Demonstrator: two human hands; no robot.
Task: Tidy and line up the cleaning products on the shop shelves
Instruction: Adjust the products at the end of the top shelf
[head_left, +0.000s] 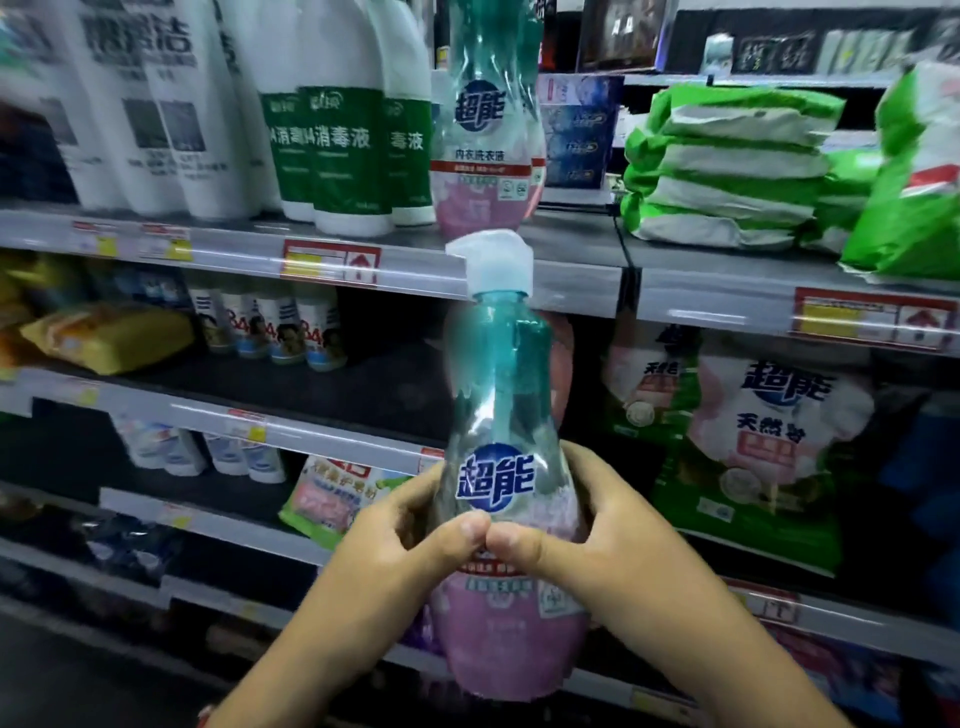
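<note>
I hold a teal pump bottle (501, 395) with a pink lower label and a white pump top upright in front of the shelves. My left hand (410, 525) grips its left side and my right hand (582, 525) grips its right side, with the two thumbs meeting on the front label. A matching teal bottle (485, 135) stands on the top shelf (571, 244) straight above, beside white bottles with green labels (345, 150).
Green and white packs (727, 166) are stacked on the top shelf at the right. Pink and green detergent bags (769, 447) fill the lower right. Small white bottles (280, 327) and yellow packs (109, 338) sit on the middle shelf at the left.
</note>
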